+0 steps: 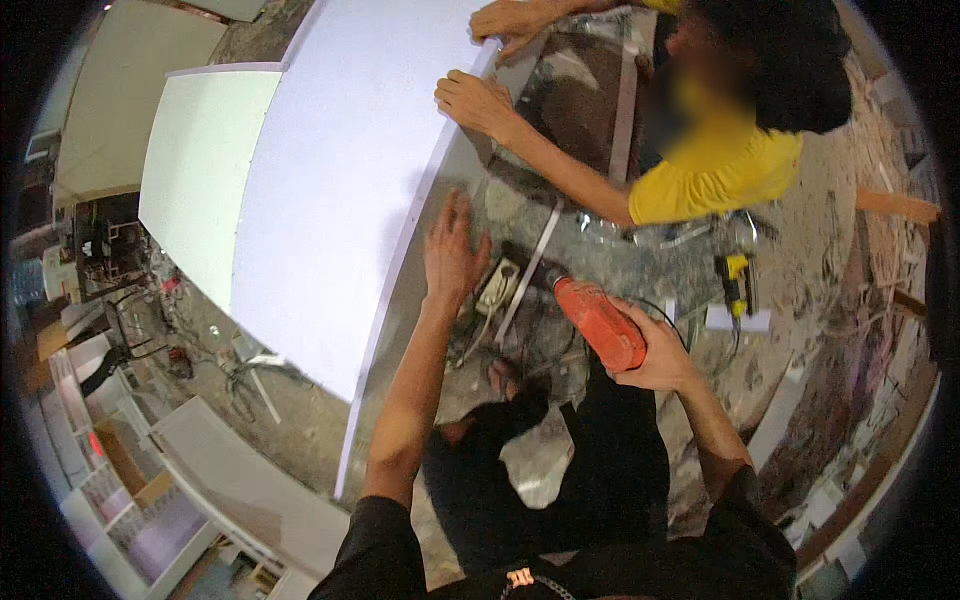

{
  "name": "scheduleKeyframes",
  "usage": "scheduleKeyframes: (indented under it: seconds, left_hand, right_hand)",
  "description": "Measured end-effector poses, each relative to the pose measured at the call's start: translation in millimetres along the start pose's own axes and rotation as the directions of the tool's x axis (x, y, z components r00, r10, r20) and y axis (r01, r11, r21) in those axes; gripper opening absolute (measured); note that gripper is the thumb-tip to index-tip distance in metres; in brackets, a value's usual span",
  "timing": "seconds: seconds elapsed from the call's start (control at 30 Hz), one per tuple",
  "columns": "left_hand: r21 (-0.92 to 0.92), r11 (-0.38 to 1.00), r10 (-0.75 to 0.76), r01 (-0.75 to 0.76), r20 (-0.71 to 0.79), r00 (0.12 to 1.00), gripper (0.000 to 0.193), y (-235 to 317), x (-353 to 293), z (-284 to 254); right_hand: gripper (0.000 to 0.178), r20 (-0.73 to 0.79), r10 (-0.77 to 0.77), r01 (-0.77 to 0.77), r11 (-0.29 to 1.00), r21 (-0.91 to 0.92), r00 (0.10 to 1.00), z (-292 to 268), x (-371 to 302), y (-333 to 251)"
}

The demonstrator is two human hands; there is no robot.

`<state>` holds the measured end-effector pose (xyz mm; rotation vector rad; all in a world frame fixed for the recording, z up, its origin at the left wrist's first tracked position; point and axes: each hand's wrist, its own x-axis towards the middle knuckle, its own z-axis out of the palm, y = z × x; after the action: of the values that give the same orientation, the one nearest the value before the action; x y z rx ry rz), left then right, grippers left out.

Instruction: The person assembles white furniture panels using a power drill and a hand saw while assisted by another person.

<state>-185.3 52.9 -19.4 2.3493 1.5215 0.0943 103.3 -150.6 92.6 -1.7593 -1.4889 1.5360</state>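
Observation:
A red power drill [600, 325] is gripped in my right hand [655, 350], its dark chuck pointing up and left. My left hand [455, 255] is open, fingers stretched out, over the grey side face below the long edge of a large white panel [335, 170]. Whether its palm presses on that face, I cannot tell. At the far end of the same edge, a co-worker in a yellow shirt [715, 185] has a hand [475, 103] on the panel and the other hand [510, 22] farther along.
A white power strip [497, 287] with cables lies between my hands, beside a thin pale strip [530, 270]. To the right, a yellow-and-black power tool [738, 285] lies on the floor near a white piece [735, 318]. Pale boards and shelving [235, 475] stand lower left.

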Motion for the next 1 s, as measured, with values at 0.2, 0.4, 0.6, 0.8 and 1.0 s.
scheduleKeyframes:
  seconds: [0.2,0.4,0.6,0.8,1.0]
  left_hand:
    - [-0.223,0.961,0.156,-0.167,-0.063,0.986,0.066,-33,66,55]
    - [-0.203,0.914,0.275,-0.351,-0.325,0.905,0.06,-25,58,42]
    - [0.126,0.864,0.433,-0.488,-0.68,0.592,0.048,-49,41,20]
    - [-0.126,0.921,0.184,-0.369,-0.694,0.696,0.048,-68,9,-25]
    - [-0.115,0.948,0.152,-0.296,-0.654,0.741,0.057,-90,25,-12]
  right_hand:
    - [0.096,0.074,0.041,-0.049,0.993,0.108,0.996,50,104,109]
    - [0.097,0.002,0.192,-0.184,0.944,-0.274,0.981,71,125,197]
    - [0.103,-0.161,0.029,-0.119,0.803,-0.584,0.986,112,132,236]
    - [0.105,-0.22,0.093,-0.208,0.784,-0.585,0.971,140,133,286]
    - [0.103,-0.234,0.105,-0.244,0.652,-0.717,0.967,146,143,362]
